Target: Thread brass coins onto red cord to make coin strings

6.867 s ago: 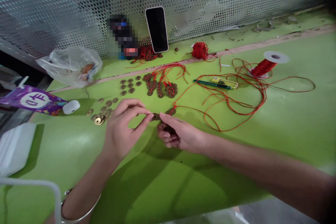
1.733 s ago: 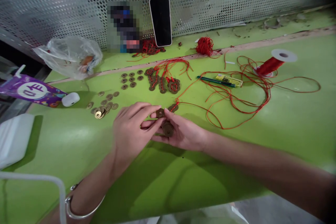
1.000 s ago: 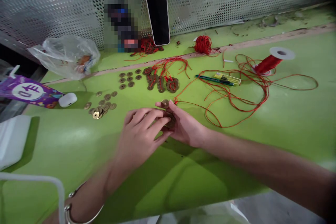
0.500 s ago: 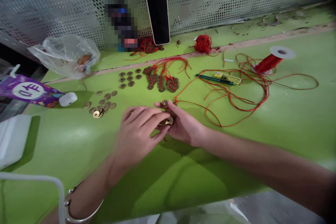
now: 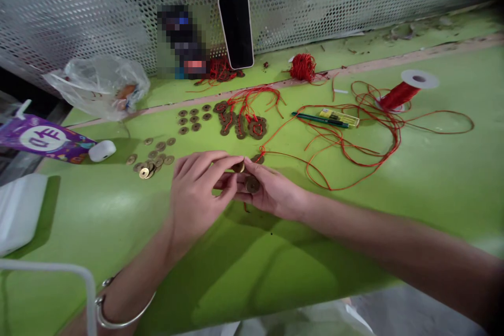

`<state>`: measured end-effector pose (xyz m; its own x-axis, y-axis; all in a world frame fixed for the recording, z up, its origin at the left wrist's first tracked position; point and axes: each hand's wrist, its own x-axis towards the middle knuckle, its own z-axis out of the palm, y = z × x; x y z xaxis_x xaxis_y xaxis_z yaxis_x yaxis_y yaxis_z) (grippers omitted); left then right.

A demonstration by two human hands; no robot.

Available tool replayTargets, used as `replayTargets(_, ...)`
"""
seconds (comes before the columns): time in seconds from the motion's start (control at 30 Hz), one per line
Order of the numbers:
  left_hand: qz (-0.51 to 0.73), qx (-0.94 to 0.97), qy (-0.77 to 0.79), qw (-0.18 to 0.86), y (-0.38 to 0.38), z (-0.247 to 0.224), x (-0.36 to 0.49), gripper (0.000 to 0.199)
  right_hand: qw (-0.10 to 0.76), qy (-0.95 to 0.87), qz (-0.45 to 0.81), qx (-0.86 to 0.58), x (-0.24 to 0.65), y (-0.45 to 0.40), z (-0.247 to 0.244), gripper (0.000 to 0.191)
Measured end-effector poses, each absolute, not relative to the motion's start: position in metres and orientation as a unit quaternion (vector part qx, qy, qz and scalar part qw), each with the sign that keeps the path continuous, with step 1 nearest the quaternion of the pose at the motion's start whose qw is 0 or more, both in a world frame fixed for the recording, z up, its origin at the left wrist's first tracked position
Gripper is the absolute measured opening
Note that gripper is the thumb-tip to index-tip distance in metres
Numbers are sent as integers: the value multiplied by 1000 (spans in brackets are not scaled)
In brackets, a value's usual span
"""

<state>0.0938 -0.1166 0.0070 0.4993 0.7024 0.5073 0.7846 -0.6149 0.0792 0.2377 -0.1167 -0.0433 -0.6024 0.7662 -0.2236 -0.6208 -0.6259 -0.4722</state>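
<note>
My left hand (image 5: 200,184) pinches a brass coin (image 5: 238,167) between its fingertips, close to my right hand (image 5: 277,191). The right thumb touches that coin's edge, and another dark coin (image 5: 252,185) rests on the right hand's fingers. Red cord (image 5: 283,153) runs from a knot by the right thumb, where a further coin (image 5: 258,158) shows partly. Loose coins (image 5: 155,160) lie in a pile to the left, and several more (image 5: 194,119) sit in rows behind. Coins tied with red cord (image 5: 241,126) lie beyond my hands.
A spool of red cord (image 5: 401,95) stands at right, near a green pen (image 5: 321,120) and a yellow case (image 5: 339,117). At the back are a phone (image 5: 237,31) and a red cord ball (image 5: 303,67). A plastic bag (image 5: 98,86), purple pack (image 5: 47,139) and white case (image 5: 102,151) are left.
My left fingers have moved up and slightly left to the coin at my right thumb. The coin on my right fingers is now uncovered. The view has shifted slightly.
</note>
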Motion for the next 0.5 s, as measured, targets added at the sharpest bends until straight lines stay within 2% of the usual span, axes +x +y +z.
replayTargets(0.3,-267,-849,-455,45,-118,7,95,15,396,-185,878,-196,239,-117,-40,29)
replayTargets(0.5,-294,-827,-474,-64,-118,7,95,19,387,-194,879,-200,242,-117,-36,32)
